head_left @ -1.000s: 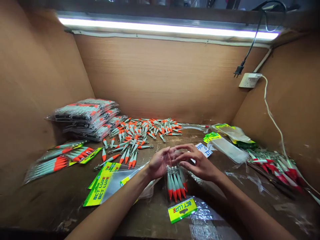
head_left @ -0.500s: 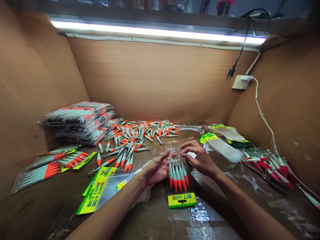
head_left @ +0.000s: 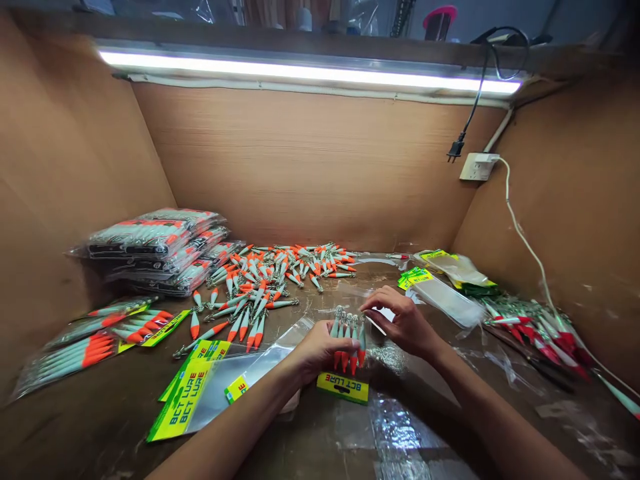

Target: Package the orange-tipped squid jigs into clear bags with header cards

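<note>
My left hand (head_left: pixel 320 347) is closed around a clear bag of squid jigs, its thumb lying across the front. Inside stand several pale jigs (head_left: pixel 354 337) with orange tips towards me and hook crowns pointing away. The bag's yellow-green "BCT LURE" header (head_left: pixel 343 387) is at the near end. My right hand (head_left: pixel 395 317) has thumb and forefinger pinched at the hook end of the rightmost jig, by the bag's far edge. Whether the fingertips grip the hooks or the plastic is hard to see. Flat header bags (head_left: pixel 190 393) lie left of my left forearm.
Loose orange-tipped jigs (head_left: pixel 280 267) are heaped at the back. Stacked packs (head_left: pixel 150 243) and filled bags (head_left: pixel 75 353) lie left. On the right are clear bags (head_left: pixel 450 297), red-tipped jigs (head_left: pixel 555 337) and a white cable (head_left: pixel 520 233); a black plug (head_left: pixel 455 148) hangs above.
My left hand has moved from beside the bag to a grip across its front. The bag has shifted slightly left and its header end is raised. My right hand stays at the hook end.
</note>
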Demonstrator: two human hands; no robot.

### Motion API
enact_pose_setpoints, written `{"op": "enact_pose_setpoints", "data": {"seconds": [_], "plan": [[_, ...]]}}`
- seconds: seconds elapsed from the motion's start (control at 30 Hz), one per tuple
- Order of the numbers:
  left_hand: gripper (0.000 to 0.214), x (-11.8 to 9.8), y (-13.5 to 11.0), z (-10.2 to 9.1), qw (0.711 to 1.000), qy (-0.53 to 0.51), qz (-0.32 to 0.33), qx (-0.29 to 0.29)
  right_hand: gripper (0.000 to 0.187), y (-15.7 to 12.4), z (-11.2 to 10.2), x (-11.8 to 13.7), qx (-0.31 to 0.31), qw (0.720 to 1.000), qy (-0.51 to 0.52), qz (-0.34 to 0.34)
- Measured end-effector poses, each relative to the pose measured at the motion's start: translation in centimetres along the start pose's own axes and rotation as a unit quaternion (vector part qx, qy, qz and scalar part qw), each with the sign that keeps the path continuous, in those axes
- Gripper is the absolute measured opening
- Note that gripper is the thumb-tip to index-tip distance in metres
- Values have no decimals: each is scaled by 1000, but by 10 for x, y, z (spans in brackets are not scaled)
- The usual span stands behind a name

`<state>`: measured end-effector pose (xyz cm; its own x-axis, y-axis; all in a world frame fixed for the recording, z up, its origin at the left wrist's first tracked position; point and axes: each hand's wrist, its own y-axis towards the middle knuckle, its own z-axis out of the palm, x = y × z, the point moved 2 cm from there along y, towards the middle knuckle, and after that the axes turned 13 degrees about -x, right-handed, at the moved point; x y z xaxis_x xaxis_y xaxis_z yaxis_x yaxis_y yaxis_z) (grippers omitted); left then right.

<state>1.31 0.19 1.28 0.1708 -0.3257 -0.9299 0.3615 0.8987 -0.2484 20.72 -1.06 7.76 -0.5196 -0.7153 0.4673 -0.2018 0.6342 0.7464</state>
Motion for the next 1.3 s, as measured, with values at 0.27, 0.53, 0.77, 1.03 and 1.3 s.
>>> {"op": "enact_pose_setpoints", "data": {"seconds": [0.27,0.53,0.77,1.03,1.3], "plan": [[42,0,1,-7,999,43,24,-11,7,1,-3,-6,46,998,-5,34],[40,-6,-2,-6,993,108,56,-11,12,0,-4,-7,54,996,8,68],[40,-12,-2,-3,986,115,108,-51,11,1,-4,-5,76,996,-22,50],[41,-11,-1,-6,982,125,137,-29,10,-3,-4,-10,92,993,0,76],[40,-14,-1,-5,980,142,139,-28,9,-3,-2,-3,62,995,44,71]]}}
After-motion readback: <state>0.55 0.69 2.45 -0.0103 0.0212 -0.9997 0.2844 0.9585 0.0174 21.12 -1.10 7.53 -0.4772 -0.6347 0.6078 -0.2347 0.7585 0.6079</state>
